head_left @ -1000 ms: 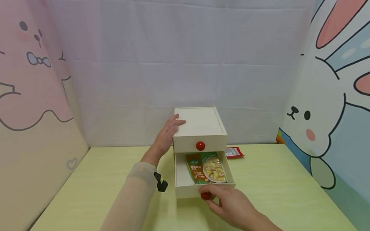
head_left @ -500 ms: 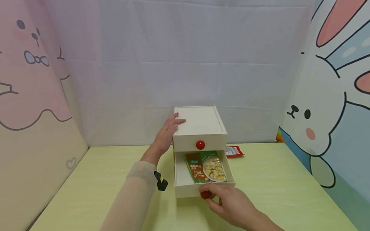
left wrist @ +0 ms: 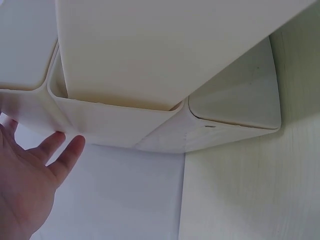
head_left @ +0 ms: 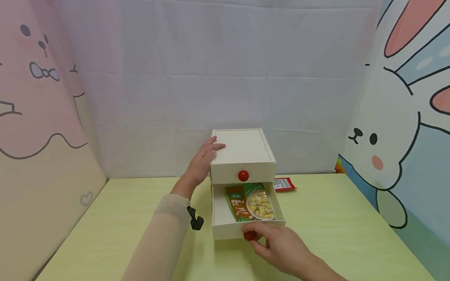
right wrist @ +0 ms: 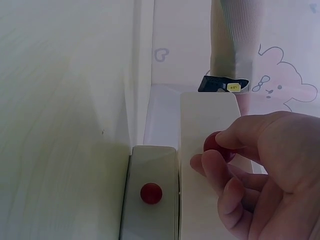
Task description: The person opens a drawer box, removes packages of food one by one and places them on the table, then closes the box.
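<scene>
Fingers [right wrist: 216, 167] pinching knob [right wrist: 212, 142], drawer [head_left: 226, 232] pointing toward viewer, seemingly lengthwise

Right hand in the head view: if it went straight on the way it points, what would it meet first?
The right hand pinches the red knob, so just beyond it the front of the pulled-out drawer would likely come first; whether the fingertips touch it now is unclear.

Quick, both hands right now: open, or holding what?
Left hand: open, resting on the top left edge of the white drawer unit.
Right hand: closed, pinching the red knob of the pulled-out drawer.
</scene>
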The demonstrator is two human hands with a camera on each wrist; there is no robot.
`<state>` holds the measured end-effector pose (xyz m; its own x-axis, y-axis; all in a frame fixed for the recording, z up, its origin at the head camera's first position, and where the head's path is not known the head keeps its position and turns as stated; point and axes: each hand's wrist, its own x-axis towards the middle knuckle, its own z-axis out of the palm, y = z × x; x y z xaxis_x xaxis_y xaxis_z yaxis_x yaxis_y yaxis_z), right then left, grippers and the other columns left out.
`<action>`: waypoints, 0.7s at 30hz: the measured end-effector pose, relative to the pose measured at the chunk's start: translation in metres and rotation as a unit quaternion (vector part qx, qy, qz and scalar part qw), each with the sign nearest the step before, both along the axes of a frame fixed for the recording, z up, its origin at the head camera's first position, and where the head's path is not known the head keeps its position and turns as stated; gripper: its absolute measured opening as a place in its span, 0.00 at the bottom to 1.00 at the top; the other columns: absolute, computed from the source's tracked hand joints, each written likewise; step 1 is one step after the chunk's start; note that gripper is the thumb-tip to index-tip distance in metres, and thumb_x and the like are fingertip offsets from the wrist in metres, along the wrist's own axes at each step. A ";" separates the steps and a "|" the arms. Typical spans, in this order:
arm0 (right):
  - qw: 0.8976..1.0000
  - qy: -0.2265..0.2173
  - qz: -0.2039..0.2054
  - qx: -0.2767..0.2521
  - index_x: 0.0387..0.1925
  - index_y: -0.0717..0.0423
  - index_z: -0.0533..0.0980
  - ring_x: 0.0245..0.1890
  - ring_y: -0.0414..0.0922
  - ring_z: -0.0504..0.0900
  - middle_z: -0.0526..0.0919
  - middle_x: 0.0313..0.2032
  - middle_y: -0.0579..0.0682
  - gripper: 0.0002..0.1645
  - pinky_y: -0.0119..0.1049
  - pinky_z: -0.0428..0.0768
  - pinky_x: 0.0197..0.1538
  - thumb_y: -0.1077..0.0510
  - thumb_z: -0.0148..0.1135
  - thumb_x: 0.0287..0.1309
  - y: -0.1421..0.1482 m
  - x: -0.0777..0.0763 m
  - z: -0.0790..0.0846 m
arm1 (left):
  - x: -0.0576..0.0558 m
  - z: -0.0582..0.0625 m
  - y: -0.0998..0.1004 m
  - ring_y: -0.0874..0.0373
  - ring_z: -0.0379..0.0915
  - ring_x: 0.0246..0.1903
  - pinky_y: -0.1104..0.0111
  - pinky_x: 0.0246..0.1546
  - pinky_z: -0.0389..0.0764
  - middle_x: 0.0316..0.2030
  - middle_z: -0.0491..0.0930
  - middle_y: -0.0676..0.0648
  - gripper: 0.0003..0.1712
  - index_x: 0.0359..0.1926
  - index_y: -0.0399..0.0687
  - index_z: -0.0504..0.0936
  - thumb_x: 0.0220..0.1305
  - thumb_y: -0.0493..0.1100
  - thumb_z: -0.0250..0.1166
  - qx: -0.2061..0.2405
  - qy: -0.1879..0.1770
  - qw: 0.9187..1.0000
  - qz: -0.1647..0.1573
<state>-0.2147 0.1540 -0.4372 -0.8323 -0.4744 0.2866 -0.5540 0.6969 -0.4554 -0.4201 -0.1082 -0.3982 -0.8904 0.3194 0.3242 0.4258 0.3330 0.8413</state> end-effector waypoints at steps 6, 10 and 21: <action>1.000 0.003 0.003 -0.007 0.54 0.43 0.86 0.36 0.29 0.82 0.93 0.46 0.40 0.15 0.25 0.78 0.32 0.61 0.71 0.69 -0.001 -0.003 0.000 | -0.003 0.000 -0.001 0.44 0.37 0.90 0.33 0.85 0.48 0.90 0.45 0.54 0.32 0.78 0.53 0.75 0.86 0.56 0.39 -0.004 0.000 1.000 0.000; 1.000 -0.003 0.002 -0.009 0.54 0.43 0.86 0.37 0.29 0.83 0.93 0.46 0.40 0.16 0.26 0.78 0.32 0.62 0.71 0.69 -0.001 -0.004 0.002 | -0.005 0.001 -0.002 0.44 0.37 0.90 0.33 0.85 0.48 0.90 0.46 0.54 0.32 0.78 0.52 0.75 0.87 0.56 0.40 -0.004 -0.001 1.000 0.000; 1.000 0.001 0.001 -0.008 0.55 0.43 0.86 0.37 0.30 0.83 0.92 0.46 0.40 0.16 0.26 0.79 0.33 0.61 0.71 0.70 -0.002 -0.010 -0.001 | -0.010 0.004 -0.005 0.44 0.36 0.90 0.32 0.85 0.45 0.90 0.44 0.54 0.32 0.79 0.54 0.74 0.87 0.57 0.39 -0.018 0.000 1.000 -0.005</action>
